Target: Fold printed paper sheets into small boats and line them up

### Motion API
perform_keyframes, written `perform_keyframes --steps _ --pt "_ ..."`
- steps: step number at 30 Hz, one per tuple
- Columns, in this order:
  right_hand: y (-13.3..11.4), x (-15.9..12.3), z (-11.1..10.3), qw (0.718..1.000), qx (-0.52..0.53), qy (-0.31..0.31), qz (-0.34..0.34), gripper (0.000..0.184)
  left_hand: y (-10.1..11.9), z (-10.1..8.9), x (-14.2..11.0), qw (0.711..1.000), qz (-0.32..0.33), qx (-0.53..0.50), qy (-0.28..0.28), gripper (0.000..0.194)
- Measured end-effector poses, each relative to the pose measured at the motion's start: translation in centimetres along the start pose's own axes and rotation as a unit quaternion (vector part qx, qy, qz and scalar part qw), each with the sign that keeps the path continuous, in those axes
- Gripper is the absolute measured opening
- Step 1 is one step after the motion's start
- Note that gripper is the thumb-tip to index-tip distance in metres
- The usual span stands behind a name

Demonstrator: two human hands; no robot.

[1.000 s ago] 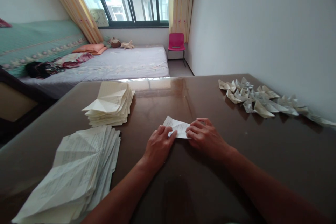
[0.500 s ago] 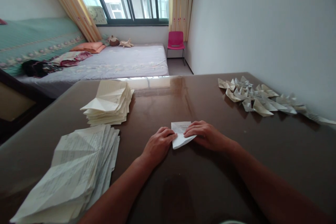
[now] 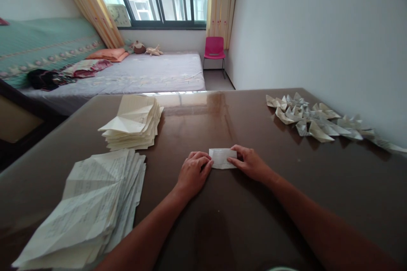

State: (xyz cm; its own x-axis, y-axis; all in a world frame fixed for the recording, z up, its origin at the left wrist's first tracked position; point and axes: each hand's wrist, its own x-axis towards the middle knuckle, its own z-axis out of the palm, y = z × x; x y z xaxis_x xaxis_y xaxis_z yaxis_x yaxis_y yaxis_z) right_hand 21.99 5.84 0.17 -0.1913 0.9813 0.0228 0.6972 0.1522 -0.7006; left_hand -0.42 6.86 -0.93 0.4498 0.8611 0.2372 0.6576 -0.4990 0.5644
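Your folded paper [image 3: 220, 159] is now a flatter, wider oblong at the table [image 3: 190, 127], its fold apparently made, with your right hand [image 3: 253, 164] pinching its right end and your left hand [image 3: 193, 172] curled, fingertips at its left edge, grip unclear.

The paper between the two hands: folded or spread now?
Folded: the paper shows as a small, compact rectangle, far smaller than the creased sheets on the left.

Home bedroom: bed [image 3: 152, 72], plush toys [image 3: 154, 50], curtains [image 3: 221, 4].
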Motion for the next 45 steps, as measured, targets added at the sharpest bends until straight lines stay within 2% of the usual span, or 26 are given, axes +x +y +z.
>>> perform_keyframes --steps 6,14,26,32,34,37,38,39,42,45 --pt "0.6 0.2 1.2 0.996 -0.05 0.07 -0.014 0.04 0.6 0.5 0.2 0.999 -0.021 0.035 0.032 0.028" --pt "0.0 0.4 1.1 0.993 -0.103 0.044 -0.025 0.022 0.6 0.7 0.4 0.997 -0.03 0.073 0.027 0.02" --pt "-0.3 0.5 1.1 0.991 -0.119 0.051 -0.011 0.019 0.7 0.7 0.5 0.988 -0.022 0.151 0.016 0.023" --pt "-0.3 0.4 1.2 0.991 -0.122 0.055 -0.008 0.02 0.7 0.6 0.5 0.989 -0.023 0.145 0.02 0.019" --pt "-0.1 0.4 1.1 0.994 -0.097 0.052 -0.02 0.024 0.6 0.4 0.6 0.993 -0.03 0.107 0.04 0.015" --pt "0.8 0.5 0.3 0.998 0.009 0.032 -0.047 0.05 -0.1 0.1 0.6 0.995 -0.031 0.018 0.093 0.022" --pt "1.2 0.6 0.0 0.997 0.054 0.023 -0.054 0.053 -0.4 0.0 0.6 0.994 -0.024 -0.003 0.105 0.026" --pt "1.6 0.8 -0.3 0.993 0.096 0.014 -0.06 0.049 -0.6 -0.1 0.6 0.994 -0.011 -0.012 0.109 0.031" --pt "2.4 1.2 -1.2 0.975 0.2 0.011 -0.092 0.016 -1.0 -0.2 0.4 0.995 0.051 0.018 0.089 0.051" --pt "2.7 1.5 -1.5 0.952 0.282 -0.008 -0.117 0.012 -0.8 -0.2 0.1 0.987 0.112 0.085 0.073 0.059"
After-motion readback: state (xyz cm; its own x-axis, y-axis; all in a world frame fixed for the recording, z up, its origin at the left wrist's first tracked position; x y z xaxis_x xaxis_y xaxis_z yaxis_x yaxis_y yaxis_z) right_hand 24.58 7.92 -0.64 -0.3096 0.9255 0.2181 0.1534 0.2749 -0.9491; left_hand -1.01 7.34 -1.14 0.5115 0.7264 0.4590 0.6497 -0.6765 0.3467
